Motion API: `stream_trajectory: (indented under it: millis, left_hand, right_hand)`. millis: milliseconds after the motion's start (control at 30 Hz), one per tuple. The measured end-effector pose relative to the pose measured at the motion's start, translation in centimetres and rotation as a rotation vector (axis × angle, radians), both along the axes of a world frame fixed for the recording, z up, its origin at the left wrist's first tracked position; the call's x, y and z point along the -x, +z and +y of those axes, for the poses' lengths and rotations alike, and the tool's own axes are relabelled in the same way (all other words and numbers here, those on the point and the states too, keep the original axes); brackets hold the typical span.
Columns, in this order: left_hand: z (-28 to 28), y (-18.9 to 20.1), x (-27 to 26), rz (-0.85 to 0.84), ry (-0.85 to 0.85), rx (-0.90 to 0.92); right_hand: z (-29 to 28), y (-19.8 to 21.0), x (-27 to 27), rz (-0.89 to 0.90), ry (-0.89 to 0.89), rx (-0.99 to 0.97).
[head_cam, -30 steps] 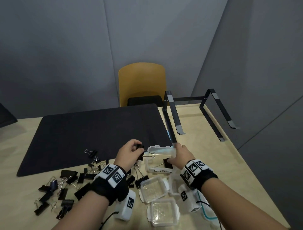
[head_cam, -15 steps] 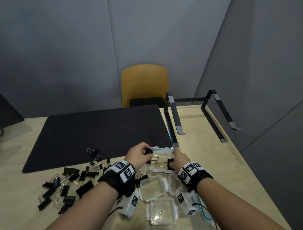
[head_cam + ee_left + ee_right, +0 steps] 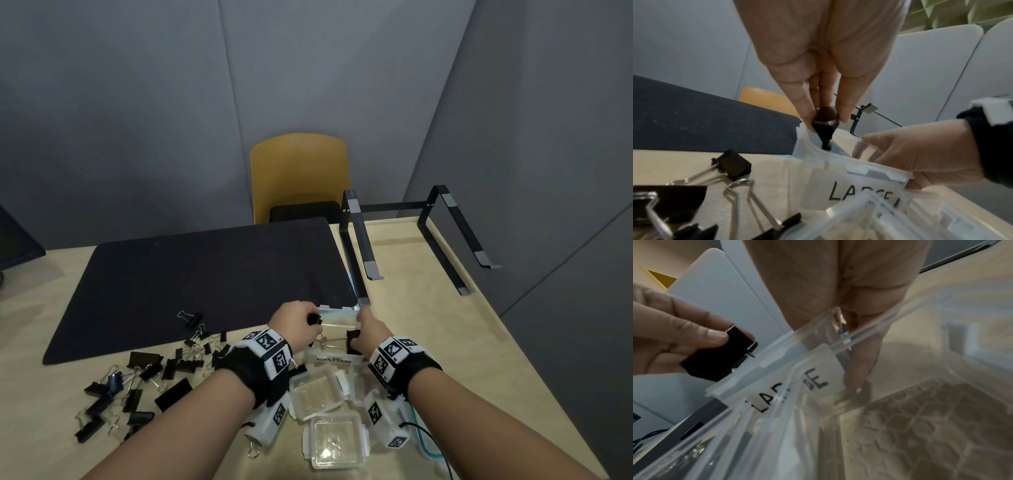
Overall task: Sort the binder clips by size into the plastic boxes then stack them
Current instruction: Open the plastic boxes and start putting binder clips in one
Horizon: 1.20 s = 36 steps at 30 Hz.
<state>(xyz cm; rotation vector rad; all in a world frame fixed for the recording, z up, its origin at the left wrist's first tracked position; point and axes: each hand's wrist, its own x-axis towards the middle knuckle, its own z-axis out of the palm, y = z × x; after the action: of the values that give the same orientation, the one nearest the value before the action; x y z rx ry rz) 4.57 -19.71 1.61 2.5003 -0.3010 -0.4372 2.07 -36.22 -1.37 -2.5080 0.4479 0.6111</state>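
Over LARGE box (image 3: 840, 183), left hand (image 3: 294, 325) pinches clip (image 3: 825, 128); right hand (image 3: 371, 330) apparently steadies box.

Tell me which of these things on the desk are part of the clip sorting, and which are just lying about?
Part of the job:
- binder clip pinched by the left hand
- box labelled LARGE, held by the right hand
- loose binder clips
- two closed plastic boxes

Just lying about:
- black desk mat
- black metal stand
- yellow chair

Bare forearms, black wristbands (image 3: 260, 373) on both wrists, white blocks with black square-code markers (image 3: 394, 353), thin black cable (image 3: 428, 435)
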Motion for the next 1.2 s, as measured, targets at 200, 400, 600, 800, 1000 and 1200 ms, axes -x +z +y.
stream_trajectory:
  millis: [200, 400, 600, 800, 1000, 1200]
  left_hand:
    - [-0.3, -0.1, -0.1, 0.03, 0.0, -0.044]
    - [-0.9, -0.7, 0.0, 0.047, 0.016, -0.016]
    - [-1.0, -1.0, 0.6, -0.164, -0.188, -0.226]
    - [-0.4, -2.0, 0.4, -0.238, -0.171, -0.337]
    - [-0.3, -2.9, 0.5, -0.121, -0.107, -0.387]
    - [-0.1, -3.8, 0.4, -0.015, -0.126, -0.271]
  right_hand:
    - [-0.1, 0.0, 0.0, 0.001, -0.002, -0.02]
    - [-0.1, 0.1, 0.1, -0.004, 0.005, -0.024]
    - [-0.2, 0.0, 0.2, -0.009, 0.016, -0.035]
    - [-0.2, 0.0, 0.2, -0.013, 0.015, -0.043]
    - [-0.3, 0.0, 0.2, -0.014, 0.018, -0.049]
    - [-0.4, -0.1, 0.2, -0.021, 0.02, -0.055]
